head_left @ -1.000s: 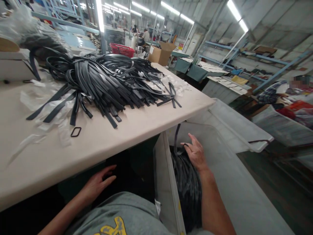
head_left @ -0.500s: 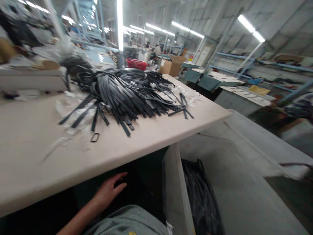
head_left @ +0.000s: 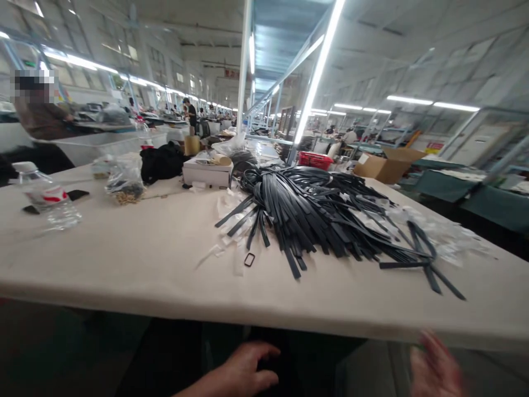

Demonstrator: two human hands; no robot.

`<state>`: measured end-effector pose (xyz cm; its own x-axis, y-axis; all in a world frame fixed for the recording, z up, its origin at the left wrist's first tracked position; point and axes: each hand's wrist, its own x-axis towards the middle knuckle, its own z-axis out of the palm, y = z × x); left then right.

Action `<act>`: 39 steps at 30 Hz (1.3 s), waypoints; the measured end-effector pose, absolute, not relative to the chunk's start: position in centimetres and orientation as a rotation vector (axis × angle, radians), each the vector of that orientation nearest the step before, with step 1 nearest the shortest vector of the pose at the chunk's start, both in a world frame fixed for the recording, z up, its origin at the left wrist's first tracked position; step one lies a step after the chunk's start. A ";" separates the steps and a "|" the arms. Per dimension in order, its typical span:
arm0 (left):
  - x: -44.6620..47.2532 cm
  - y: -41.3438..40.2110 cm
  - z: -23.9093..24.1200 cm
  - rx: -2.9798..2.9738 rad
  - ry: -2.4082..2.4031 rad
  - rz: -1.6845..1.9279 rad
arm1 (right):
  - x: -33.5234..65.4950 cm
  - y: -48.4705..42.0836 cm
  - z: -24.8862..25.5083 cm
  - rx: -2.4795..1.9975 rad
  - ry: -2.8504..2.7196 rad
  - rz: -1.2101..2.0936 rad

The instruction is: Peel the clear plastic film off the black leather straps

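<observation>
Two hands show at the bottom of the head view, both below the near edge of the counter (head_left: 124, 264) and well apart from each other. The left hand (head_left: 243, 372) lies low with its fingers loosely curled and nothing in it. The right hand (head_left: 436, 369) is blurred; it looks open, and we see nothing held in it. Neither hand touches anything on the counter.

Nearest to them is the pile of black straps (head_left: 326, 215), fanned across the middle of the counter with its ends pointing toward us and toward the right edge. A small black ring (head_left: 249, 259) lies loose just beside the nearest strap ends, among clear plastic wrappers (head_left: 227, 237).

We judge the tangle to be the main risk. The straps cross one another, so a pull on one could drag its neighbours, and the long ends at the right (head_left: 430, 264) could slide off the edge. The ring is small and unsecured, so a sweeping hand or a shifting wrapper could carry it off the counter. The water bottle (head_left: 49, 201) and the bag of small parts (head_left: 124, 182) stand well apart from the straps, so we see little danger there.
</observation>
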<state>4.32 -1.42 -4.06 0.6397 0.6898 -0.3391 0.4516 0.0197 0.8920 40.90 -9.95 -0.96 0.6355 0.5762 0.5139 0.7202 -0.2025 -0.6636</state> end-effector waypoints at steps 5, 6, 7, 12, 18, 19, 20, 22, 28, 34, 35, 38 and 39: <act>3.1 -0.6 -4.6 1.609 0.994 0.273 | 27.4 2.6 2.1 -1.438 -1.698 0.053; 2.8 -0.3 -4.9 1.598 1.014 0.297 | 24.8 4.3 2.5 -1.415 -1.836 0.084; 2.5 -0.1 -5.3 1.586 1.034 0.318 | 22.4 5.6 2.8 -1.421 -1.969 0.124; 1.3 0.8 -6.5 1.535 1.011 0.403 | 16.0 9.6 3.3 -1.661 -1.999 0.185; 1.0 0.6 -4.4 1.427 0.936 0.484 | 14.3 13.7 3.5 -1.749 -1.839 0.169; 1.0 0.5 -3.8 1.417 0.907 0.511 | 14.1 14.2 3.4 -1.748 -1.819 0.185; 1.0 0.4 -3.2 1.401 0.882 0.540 | 13.9 14.6 3.3 -1.741 -1.800 0.210; 0.6 0.4 -1.8 1.350 0.868 0.599 | 13.8 15.2 3.1 -1.705 -1.762 0.288; -2.8 2.6 2.5 1.273 0.992 0.929 | 14.4 14.0 3.0 -1.475 -1.616 0.665; -3.9 6.8 4.4 1.355 1.138 0.961 | 14.2 10.5 4.9 -1.320 -1.508 0.858; -3.6 7.1 4.5 1.375 1.103 0.914 | 14.1 10.0 5.3 -1.301 -1.514 0.861; -2.4 7.4 4.0 1.360 1.020 0.787 | 13.8 9.0 6.1 -1.269 -1.556 0.828; -2.1 7.4 3.8 1.328 1.008 0.766 | 13.7 8.8 6.3 -1.268 -1.575 0.807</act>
